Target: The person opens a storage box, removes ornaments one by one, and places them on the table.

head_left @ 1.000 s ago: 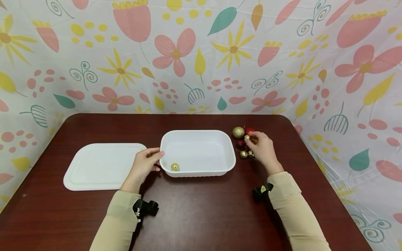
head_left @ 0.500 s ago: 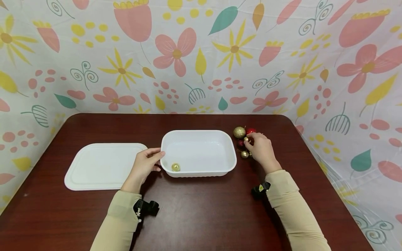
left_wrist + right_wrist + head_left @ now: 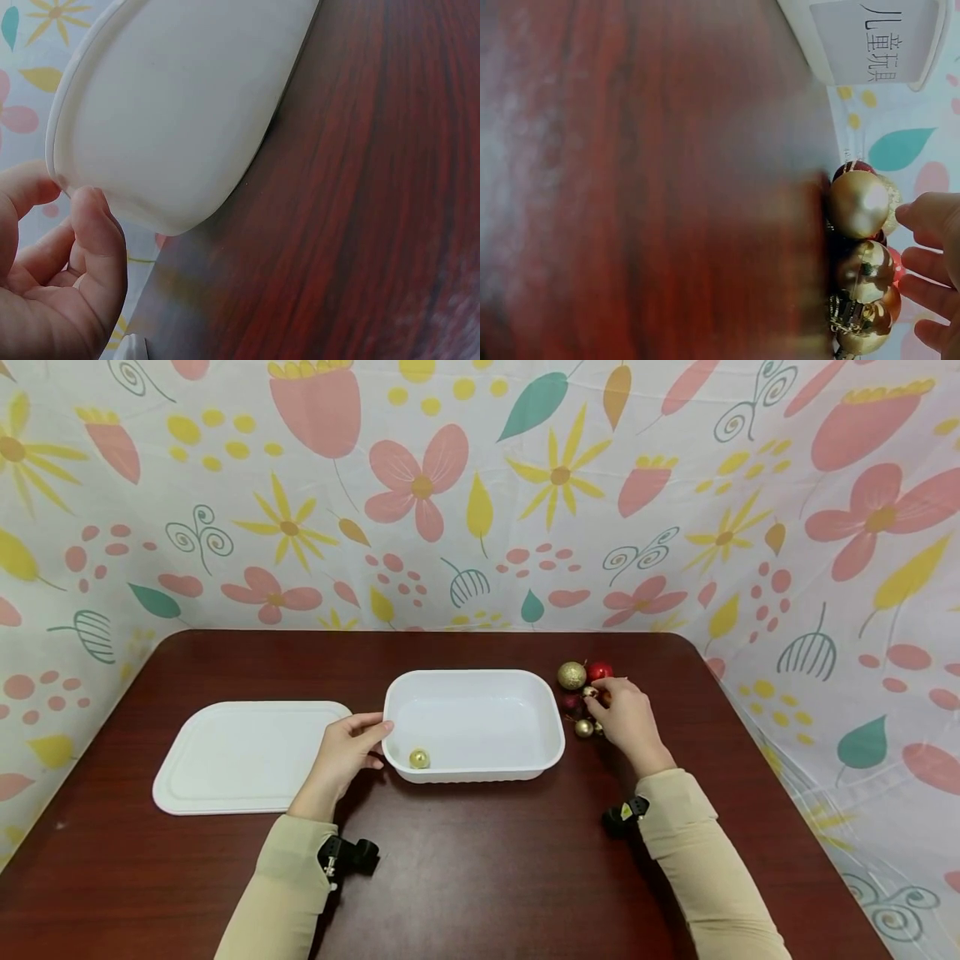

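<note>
A white plastic box stands at the middle of the table. My left hand grips its left end, with the thumb at the rim; the left wrist view also shows this hand on the box wall. One gold bauble lies inside, at the near left corner. My right hand is at a cluster of Christmas baubles right of the box, its fingertips pinching a small gold bauble. In the right wrist view nearer baubles hide that contact, beside the fingers.
A white lid lies flat left of the box. Around my right hand are a glittery gold bauble, a red bauble and a matte gold bauble. A floral cloth hangs behind the dark wooden table.
My right fingers shift slightly among the baubles, and the small gold one moves a little with them. A dark red bauble beside them shifts slightly left. The left hand and box stay put.
</note>
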A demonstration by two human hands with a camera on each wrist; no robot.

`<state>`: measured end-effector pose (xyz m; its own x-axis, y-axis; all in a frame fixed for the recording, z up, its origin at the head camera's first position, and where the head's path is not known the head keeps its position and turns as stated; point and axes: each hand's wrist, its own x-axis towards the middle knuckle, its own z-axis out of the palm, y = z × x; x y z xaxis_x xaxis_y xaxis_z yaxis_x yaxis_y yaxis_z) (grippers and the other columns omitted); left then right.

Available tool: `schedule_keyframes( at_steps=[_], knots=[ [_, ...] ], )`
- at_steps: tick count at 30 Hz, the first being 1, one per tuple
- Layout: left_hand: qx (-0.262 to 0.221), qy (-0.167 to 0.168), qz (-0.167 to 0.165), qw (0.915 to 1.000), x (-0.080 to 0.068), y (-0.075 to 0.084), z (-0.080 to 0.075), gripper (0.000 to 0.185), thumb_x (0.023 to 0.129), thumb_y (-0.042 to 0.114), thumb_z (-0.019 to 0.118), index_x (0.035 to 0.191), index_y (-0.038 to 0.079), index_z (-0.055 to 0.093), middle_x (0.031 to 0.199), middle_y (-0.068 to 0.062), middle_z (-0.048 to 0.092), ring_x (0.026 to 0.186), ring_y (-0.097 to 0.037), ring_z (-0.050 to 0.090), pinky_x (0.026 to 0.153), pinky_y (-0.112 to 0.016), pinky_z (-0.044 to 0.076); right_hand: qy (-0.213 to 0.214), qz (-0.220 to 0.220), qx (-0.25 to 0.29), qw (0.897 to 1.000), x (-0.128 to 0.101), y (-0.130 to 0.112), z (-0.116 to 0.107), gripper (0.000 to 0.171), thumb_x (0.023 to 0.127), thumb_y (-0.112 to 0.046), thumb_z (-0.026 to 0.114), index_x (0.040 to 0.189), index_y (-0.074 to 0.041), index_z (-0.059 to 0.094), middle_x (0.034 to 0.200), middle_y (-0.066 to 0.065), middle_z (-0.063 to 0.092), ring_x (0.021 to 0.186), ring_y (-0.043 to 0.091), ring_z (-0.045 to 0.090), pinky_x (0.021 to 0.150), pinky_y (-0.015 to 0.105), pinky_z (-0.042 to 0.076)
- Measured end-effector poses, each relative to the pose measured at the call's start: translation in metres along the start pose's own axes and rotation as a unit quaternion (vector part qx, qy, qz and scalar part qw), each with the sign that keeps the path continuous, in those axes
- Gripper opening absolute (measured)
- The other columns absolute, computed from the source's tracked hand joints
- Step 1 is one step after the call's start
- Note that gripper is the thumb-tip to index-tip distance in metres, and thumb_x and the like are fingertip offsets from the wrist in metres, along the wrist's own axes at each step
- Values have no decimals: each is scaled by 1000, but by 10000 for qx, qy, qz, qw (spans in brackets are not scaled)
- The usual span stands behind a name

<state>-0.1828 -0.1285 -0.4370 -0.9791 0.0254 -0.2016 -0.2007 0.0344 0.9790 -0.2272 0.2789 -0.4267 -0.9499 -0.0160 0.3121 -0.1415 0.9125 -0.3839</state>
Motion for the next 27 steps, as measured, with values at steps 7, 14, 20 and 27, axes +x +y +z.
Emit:
schedule_keyframes(
  at_steps=[7,14,20,27],
  knots=[
    [12,31,-1,10000,1,-1,0,41,91,17,63,126,-3,55,81,3,56,63,-8,55,49,-18,52,86,-62,273,9996,-3,-4,-4,32,89,-20,63,114,1,63,114,23,60,104,38,56,91,54,46],
    [10,-10,20,10000,2,-1,-1,43,91,17,63,127,-4,54,82,2,56,63,-7,55,50,-18,52,192,-372,699,9967,-6,-18,-7,33,87,-18,66,113,2,64,109,22,61,98,36,56,92,53,46],
    [15,-6,29,10000,4,0,0,43,91,18,63,127,-3,55,83,1,57,62,-7,55,50,-18,52,234,-575,927,9938,-9,-35,-10,35,87,-18,68,116,1,63,114,21,61,103,36,58,90,52,49],
    [66,-27,-18,10000,1,-3,-1,42,91,18,63,127,-3,55,83,-1,56,63,-7,55,50,-19,52,285,-855,1153,9892,-16,-57,-11,32,85,-16,70,113,-1,65,109,17,65,100,32,61,84,48,52]
  ],
)
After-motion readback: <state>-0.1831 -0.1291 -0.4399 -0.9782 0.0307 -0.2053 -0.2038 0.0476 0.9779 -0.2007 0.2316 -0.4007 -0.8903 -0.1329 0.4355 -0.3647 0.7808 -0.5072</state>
